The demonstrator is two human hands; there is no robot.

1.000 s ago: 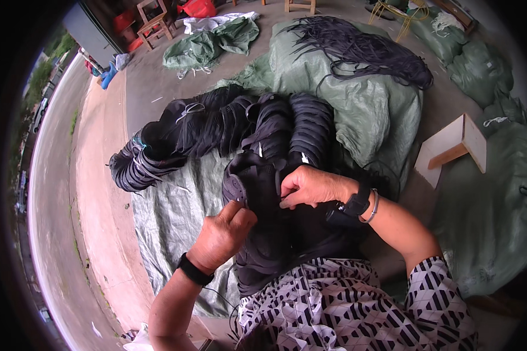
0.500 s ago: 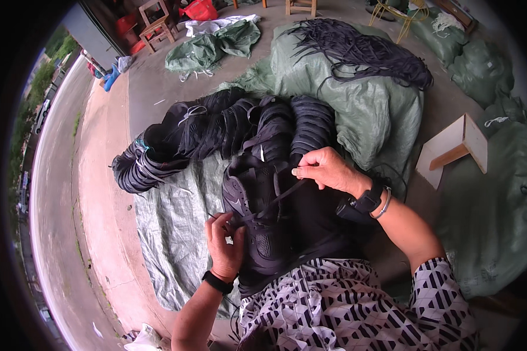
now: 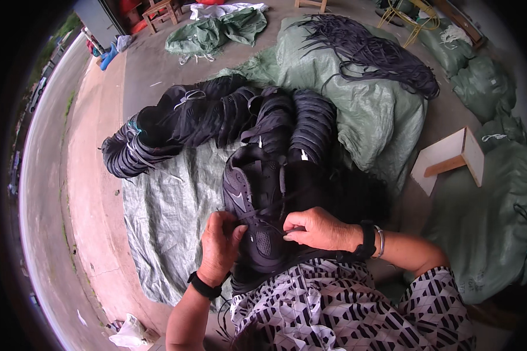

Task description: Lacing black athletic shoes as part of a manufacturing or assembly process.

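Observation:
A black sneaker (image 3: 235,196) with a grey side mark lies across my lap, toe toward me, and a dark shoelace (image 3: 273,206) crosses its opening. My right hand (image 3: 322,229) is closed in a pinch on the lace, just right of the toe. At the sneaker's left side my left hand (image 3: 218,245) has its fingers curled and thumb pressed close to the upper; what lies between them is hidden. Beyond the sneaker, long rows of nested black shoe uppers (image 3: 313,126) rest on a silvery-green woven sheet (image 3: 170,228).
A heap of dark laces (image 3: 372,55) tops a green sack (image 3: 375,111) at the far right. An angled wooden board piece (image 3: 451,155) stands to the right, beside bulging green sacks (image 3: 486,216). Farther back are a crumpled green sack (image 3: 202,35) and a wooden chair (image 3: 161,13).
My right hand has come down toward me, from the sneaker's far right to beside its toe, drawing the lace along. The left hand stays at the sneaker's left side.

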